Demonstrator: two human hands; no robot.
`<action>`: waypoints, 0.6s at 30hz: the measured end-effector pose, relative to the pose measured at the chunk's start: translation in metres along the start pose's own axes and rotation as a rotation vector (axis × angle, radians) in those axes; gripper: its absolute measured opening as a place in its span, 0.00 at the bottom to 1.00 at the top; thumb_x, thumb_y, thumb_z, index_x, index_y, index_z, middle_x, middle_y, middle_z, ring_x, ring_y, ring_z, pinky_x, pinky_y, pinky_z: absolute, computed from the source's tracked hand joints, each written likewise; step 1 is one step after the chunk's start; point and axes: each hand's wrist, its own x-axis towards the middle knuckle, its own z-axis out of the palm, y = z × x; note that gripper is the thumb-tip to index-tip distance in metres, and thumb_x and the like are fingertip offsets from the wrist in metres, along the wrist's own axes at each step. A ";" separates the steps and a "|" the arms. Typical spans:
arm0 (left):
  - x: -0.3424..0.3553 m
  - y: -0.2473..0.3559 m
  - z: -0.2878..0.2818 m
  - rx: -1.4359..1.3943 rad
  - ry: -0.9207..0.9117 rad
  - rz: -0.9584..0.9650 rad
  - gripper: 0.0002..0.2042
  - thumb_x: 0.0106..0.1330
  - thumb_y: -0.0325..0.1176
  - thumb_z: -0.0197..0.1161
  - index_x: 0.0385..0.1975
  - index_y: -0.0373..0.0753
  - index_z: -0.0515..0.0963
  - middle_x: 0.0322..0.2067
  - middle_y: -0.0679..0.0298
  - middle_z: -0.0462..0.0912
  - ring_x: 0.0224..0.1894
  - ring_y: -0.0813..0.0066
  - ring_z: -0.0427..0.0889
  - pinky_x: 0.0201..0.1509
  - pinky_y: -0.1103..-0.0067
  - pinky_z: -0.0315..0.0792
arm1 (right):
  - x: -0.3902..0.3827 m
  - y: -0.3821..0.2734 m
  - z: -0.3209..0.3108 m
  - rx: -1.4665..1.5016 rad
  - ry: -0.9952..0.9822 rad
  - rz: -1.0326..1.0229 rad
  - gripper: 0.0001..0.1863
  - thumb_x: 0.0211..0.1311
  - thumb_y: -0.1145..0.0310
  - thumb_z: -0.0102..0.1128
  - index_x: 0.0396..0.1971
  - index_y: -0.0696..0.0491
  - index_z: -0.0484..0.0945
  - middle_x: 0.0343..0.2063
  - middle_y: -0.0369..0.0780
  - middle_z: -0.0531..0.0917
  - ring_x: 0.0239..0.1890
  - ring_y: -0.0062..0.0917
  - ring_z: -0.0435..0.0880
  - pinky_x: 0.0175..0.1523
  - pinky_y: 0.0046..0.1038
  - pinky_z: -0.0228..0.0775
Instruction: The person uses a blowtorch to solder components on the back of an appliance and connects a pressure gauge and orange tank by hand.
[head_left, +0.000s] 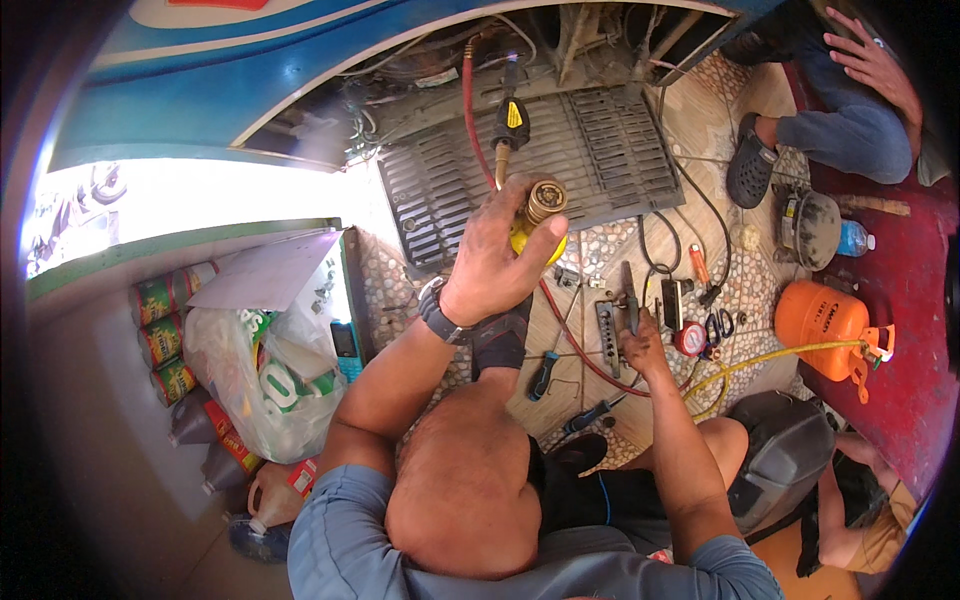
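My left hand is wrapped round a blowtorch with a black and yellow body and brass fittings. Part of its yellow cylinder shows beside my thumb. A bluish glow sits at the nozzle, which points toward the open underside of a blue vehicle or machine. Lower right, my right hand is closed on a slim dark tool that looks like pliers; its grip end is hidden by my fingers. Close to that hand lie a dark socket rail and a red-rimmed pressure gauge.
Under the torch lies a grey slatted panel. A screwdriver, a red hose and an orange gas cylinder with a yellow hose are on the right. Bagged bottles stand left. Another person's leg and hand are at upper right.
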 end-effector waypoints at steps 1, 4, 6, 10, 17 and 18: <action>0.002 0.002 0.001 -0.024 -0.005 0.034 0.22 0.70 0.47 0.64 0.51 0.33 0.75 0.38 0.49 0.83 0.43 0.50 0.84 0.48 0.66 0.75 | -0.002 0.005 0.000 -0.018 0.014 -0.004 0.19 0.58 0.73 0.58 0.49 0.58 0.70 0.36 0.48 0.80 0.36 0.41 0.78 0.44 0.34 0.75; 0.006 0.003 0.004 -0.054 -0.024 0.089 0.21 0.71 0.45 0.63 0.51 0.33 0.74 0.39 0.48 0.83 0.44 0.49 0.83 0.48 0.66 0.74 | -0.002 0.011 -0.002 0.063 -0.066 0.122 0.19 0.58 0.72 0.57 0.49 0.59 0.69 0.37 0.47 0.78 0.36 0.39 0.76 0.42 0.32 0.72; -0.005 -0.008 -0.006 0.006 -0.021 0.037 0.21 0.71 0.45 0.63 0.51 0.33 0.74 0.39 0.47 0.82 0.43 0.48 0.83 0.48 0.65 0.74 | 0.009 -0.032 -0.022 0.098 -0.248 0.239 0.30 0.59 0.66 0.58 0.59 0.64 0.65 0.50 0.56 0.75 0.53 0.48 0.72 0.59 0.37 0.65; -0.001 -0.007 0.000 0.049 -0.017 0.040 0.21 0.71 0.47 0.63 0.50 0.33 0.74 0.38 0.48 0.82 0.42 0.47 0.82 0.47 0.64 0.74 | 0.012 -0.035 -0.037 0.120 -0.326 0.311 0.32 0.58 0.64 0.59 0.61 0.64 0.65 0.55 0.61 0.75 0.61 0.55 0.71 0.68 0.43 0.64; 0.000 -0.007 0.002 0.094 0.025 0.054 0.24 0.70 0.49 0.65 0.49 0.32 0.74 0.36 0.48 0.82 0.40 0.48 0.83 0.44 0.64 0.74 | 0.008 -0.065 -0.060 0.179 -0.204 0.302 0.28 0.62 0.68 0.58 0.61 0.61 0.67 0.52 0.55 0.79 0.54 0.47 0.78 0.62 0.37 0.70; 0.004 -0.005 0.007 0.090 0.019 0.059 0.24 0.69 0.50 0.65 0.49 0.32 0.74 0.36 0.48 0.83 0.40 0.48 0.83 0.44 0.65 0.75 | 0.003 -0.049 -0.054 0.144 -0.165 0.291 0.30 0.64 0.70 0.56 0.65 0.61 0.65 0.53 0.52 0.79 0.52 0.41 0.79 0.60 0.33 0.72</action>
